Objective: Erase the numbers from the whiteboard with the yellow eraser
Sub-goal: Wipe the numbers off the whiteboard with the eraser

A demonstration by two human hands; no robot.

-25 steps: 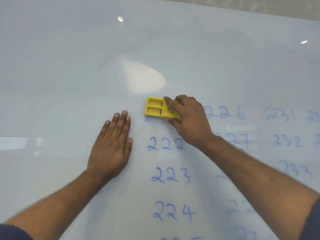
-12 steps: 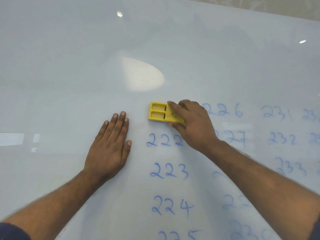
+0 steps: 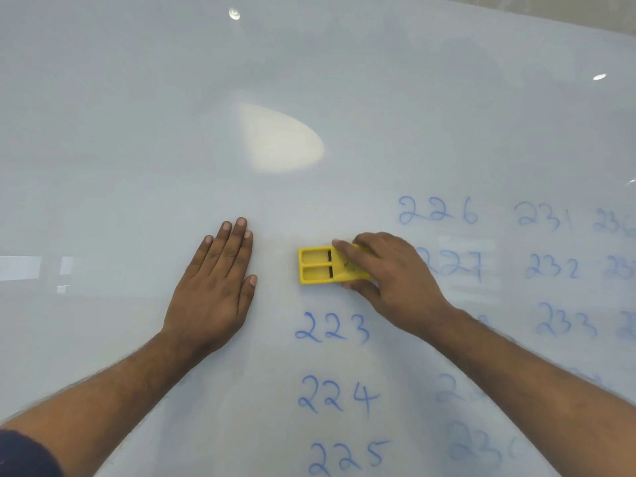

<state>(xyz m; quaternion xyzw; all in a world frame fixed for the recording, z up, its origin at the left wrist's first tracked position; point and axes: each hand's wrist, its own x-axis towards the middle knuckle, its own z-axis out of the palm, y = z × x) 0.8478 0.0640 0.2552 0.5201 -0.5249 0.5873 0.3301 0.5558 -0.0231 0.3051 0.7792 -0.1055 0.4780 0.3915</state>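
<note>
A glossy whiteboard (image 3: 137,132) fills the view, with blue handwritten numbers on its right half. My right hand (image 3: 392,280) grips the yellow eraser (image 3: 320,266) and presses it flat on the board, just above the number 223 (image 3: 332,327). Below that stand 224 (image 3: 337,395) and 225 (image 3: 347,456). To the right are 226 (image 3: 438,211), a partly hidden 227 (image 3: 454,268), 231 (image 3: 540,216), 232 (image 3: 552,268) and 233 (image 3: 564,321). My left hand (image 3: 216,284) lies flat on the board, fingers together, left of the eraser.
Light reflections show on the board, a large one (image 3: 278,139) above the hands. The board's top edge (image 3: 550,15) runs along the upper right. More numbers are cut off at the right edge, and a smudged one (image 3: 478,445) sits at lower right.
My right hand slid the eraser down from the top row onto the spot where 222 stood; 222 is no longer visible. My left hand stayed flat in place.
</note>
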